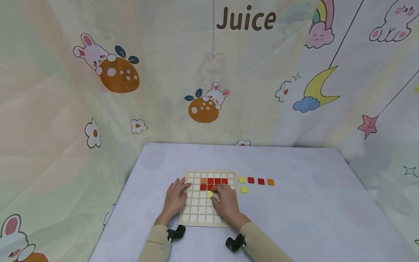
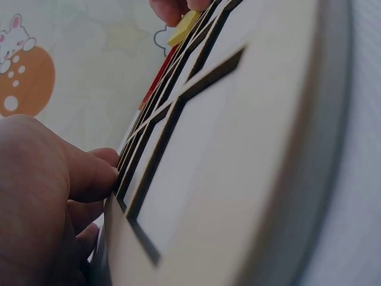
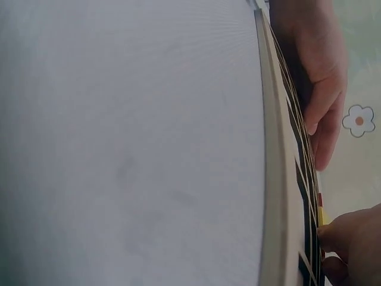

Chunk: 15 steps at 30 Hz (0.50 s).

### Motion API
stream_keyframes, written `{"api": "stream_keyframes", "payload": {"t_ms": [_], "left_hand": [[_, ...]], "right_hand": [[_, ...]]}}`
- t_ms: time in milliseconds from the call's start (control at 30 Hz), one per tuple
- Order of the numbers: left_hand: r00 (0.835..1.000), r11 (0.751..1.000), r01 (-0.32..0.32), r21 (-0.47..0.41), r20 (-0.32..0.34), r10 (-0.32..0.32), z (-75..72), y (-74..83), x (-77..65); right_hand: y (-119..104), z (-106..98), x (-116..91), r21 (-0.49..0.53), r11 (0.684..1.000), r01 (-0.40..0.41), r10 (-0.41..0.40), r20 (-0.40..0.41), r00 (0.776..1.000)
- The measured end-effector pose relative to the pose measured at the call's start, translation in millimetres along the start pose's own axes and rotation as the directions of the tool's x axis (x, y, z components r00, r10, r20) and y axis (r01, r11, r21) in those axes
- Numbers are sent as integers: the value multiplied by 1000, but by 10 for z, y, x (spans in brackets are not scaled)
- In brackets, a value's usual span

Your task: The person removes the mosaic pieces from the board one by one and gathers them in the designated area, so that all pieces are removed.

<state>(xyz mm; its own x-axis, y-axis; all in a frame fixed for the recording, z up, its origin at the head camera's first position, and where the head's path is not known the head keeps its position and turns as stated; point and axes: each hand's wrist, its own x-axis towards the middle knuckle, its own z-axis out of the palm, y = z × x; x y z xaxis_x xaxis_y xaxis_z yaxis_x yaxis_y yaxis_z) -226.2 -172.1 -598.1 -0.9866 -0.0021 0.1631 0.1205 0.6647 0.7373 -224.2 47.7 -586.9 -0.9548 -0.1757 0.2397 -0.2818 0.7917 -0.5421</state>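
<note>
A light wooden grid board (image 1: 193, 218) lies on the table with an orange tile (image 1: 203, 180) and several red tiles (image 1: 210, 181) in two rows of its cells. My left hand (image 1: 175, 198) rests along the board's left edge, fingers fairly straight, its fingertips touching the frame. Just below the red rows, my right hand (image 1: 227, 203) pinches a yellow tile (image 1: 210, 194) between thumb and forefinger. The left wrist view shows this yellow tile (image 2: 183, 30) at the right fingertips, over the cells. My right hand hides part of the lower red row and some cells.
Right of the board lie two loose yellow tiles (image 1: 244, 189), two loose red tiles (image 1: 260, 181) and a loose orange tile (image 1: 270, 182). The table (image 1: 311, 218) has a white cover. A cartoon-printed cloth (image 1: 163, 72) hangs behind it and at the sides.
</note>
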Motion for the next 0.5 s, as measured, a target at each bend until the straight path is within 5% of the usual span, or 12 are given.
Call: {"api": "stream_keyframes", "payload": {"t_ms": [500], "left_hand": [[1000, 1000, -15, 4, -20, 15, 19, -21, 2]], "right_hand": [[-36, -7, -18, 19, 999, 30, -31, 21, 999]]}}
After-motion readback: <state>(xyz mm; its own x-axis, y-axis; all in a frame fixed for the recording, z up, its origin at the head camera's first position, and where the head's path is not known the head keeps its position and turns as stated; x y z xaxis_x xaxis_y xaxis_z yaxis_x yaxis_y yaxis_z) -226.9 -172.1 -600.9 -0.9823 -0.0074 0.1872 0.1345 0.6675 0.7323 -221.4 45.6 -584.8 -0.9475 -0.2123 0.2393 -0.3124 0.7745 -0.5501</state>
